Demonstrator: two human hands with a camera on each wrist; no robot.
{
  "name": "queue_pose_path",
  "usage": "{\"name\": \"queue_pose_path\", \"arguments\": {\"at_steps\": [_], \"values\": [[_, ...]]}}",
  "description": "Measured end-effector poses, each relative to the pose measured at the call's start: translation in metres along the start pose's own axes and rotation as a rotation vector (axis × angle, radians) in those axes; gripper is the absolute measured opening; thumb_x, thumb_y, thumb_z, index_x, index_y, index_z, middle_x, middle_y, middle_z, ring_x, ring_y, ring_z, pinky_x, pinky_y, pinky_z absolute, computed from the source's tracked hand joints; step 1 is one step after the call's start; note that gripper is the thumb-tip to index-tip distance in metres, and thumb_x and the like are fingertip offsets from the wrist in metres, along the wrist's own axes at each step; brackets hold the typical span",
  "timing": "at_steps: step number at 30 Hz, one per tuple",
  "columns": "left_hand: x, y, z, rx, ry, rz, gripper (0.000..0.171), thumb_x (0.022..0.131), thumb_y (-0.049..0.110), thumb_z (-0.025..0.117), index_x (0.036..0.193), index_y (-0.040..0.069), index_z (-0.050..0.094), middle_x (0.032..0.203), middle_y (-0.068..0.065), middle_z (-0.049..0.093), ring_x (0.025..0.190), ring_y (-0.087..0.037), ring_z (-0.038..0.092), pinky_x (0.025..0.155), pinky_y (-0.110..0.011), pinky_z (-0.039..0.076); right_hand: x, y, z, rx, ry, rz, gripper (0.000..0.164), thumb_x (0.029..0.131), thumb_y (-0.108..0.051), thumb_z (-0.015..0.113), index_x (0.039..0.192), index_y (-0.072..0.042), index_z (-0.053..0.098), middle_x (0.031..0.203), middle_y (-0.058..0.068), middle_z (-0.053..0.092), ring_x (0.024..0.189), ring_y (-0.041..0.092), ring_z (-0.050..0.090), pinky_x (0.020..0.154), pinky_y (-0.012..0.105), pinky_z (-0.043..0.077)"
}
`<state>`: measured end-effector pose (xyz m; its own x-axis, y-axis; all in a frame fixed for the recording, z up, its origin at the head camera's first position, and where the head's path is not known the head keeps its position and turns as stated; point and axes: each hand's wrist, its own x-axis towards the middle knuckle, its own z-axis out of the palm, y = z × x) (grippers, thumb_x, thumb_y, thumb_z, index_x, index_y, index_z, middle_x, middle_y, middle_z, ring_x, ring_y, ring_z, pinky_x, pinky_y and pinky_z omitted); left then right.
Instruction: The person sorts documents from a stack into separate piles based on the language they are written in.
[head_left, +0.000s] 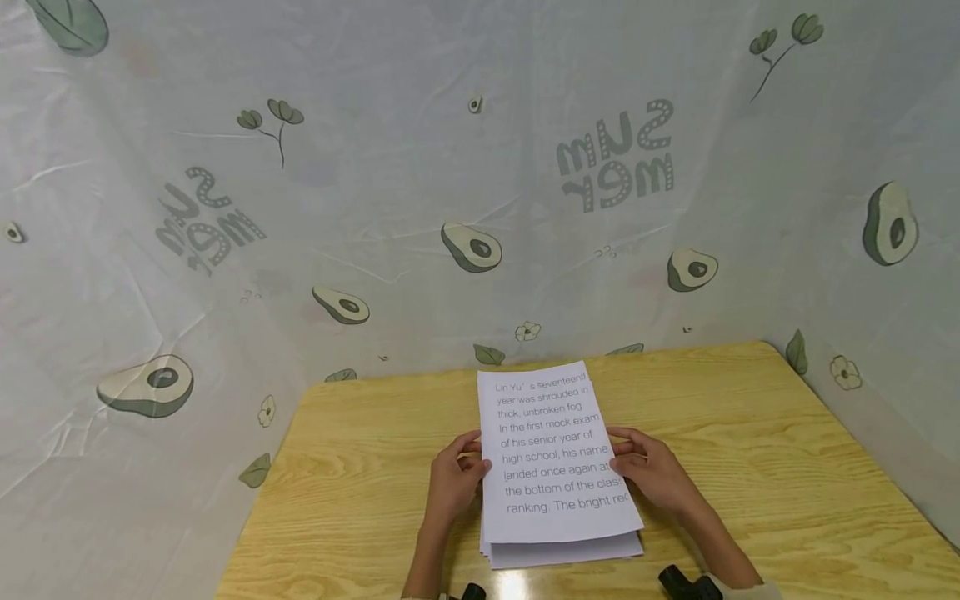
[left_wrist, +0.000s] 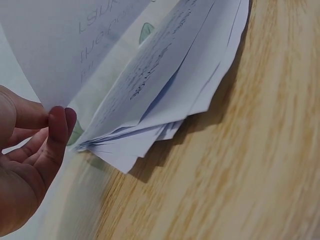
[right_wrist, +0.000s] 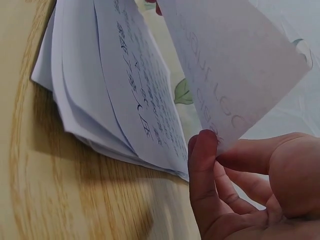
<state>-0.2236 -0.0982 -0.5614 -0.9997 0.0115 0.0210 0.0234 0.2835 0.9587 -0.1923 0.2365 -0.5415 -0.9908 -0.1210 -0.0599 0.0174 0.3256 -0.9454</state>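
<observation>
A white sheet of paper (head_left: 551,525) with large printed English text is held up by both hands, its text facing the head camera. Thumb and fingers of my left hand (head_left: 452,482) pinch its left edge. On the opposite edge, my right hand (head_left: 662,477) pinches it the same way. Below lies a stack of papers (head_left: 577,552), mostly hidden by the sheet in the head view. Both wrist views show handwriting on the stack's upper page (left_wrist: 135,92), and loose, uneven sheet edges (right_wrist: 80,95). Print shows faintly through the back of the raised sheet (right_wrist: 240,65).
The stack lies on a wood-grain table (head_left: 360,467). A pale curtain (head_left: 390,167) printed with avocados and leaves hangs behind the table and along its sides. Dark wrist devices (head_left: 688,583) sit at the lower edge of the head view.
</observation>
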Motion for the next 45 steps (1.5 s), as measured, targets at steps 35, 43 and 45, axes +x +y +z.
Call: {"name": "queue_pose_path", "arguments": {"at_steps": [35, 43, 45], "values": [[-0.004, 0.027, 0.088, -0.038, 0.013, 0.024, 0.052, 0.089, -0.007, 0.077, 0.139, 0.006, 0.070, 0.116, -0.008, 0.073, 0.084, -0.006, 0.069, 0.066, -0.020, 0.059, -0.024, 0.024, -0.079, -0.016, -0.015, 0.061, 0.063, 0.109, -0.012, 0.060, 0.162, 0.010, 0.034, 0.141, 0.035, 0.057, 0.098, 0.009, 0.071, 0.080, 0.031, 0.062], [-0.009, 0.039, 0.121, -0.038, 0.003, 0.046, 0.052, 0.088, -0.007, 0.078, 0.138, 0.007, 0.071, 0.113, -0.003, 0.072, 0.083, -0.001, 0.066, 0.067, -0.017, 0.057, -0.035, 0.036, -0.106, -0.083, 0.031, 0.090, 0.063, 0.110, -0.014, 0.060, 0.161, 0.012, 0.034, 0.142, 0.038, 0.057, 0.095, 0.003, 0.071, 0.078, 0.030, 0.063], [-0.010, 0.041, 0.128, -0.038, 0.003, 0.051, 0.052, 0.088, -0.007, 0.078, 0.138, 0.007, 0.071, 0.112, -0.002, 0.072, 0.083, 0.000, 0.065, 0.068, -0.016, 0.056, -0.037, 0.039, -0.113, -0.105, 0.042, 0.091, 0.063, 0.109, -0.014, 0.061, 0.160, 0.012, 0.034, 0.142, 0.039, 0.057, 0.094, 0.002, 0.071, 0.077, 0.030, 0.063]]}}
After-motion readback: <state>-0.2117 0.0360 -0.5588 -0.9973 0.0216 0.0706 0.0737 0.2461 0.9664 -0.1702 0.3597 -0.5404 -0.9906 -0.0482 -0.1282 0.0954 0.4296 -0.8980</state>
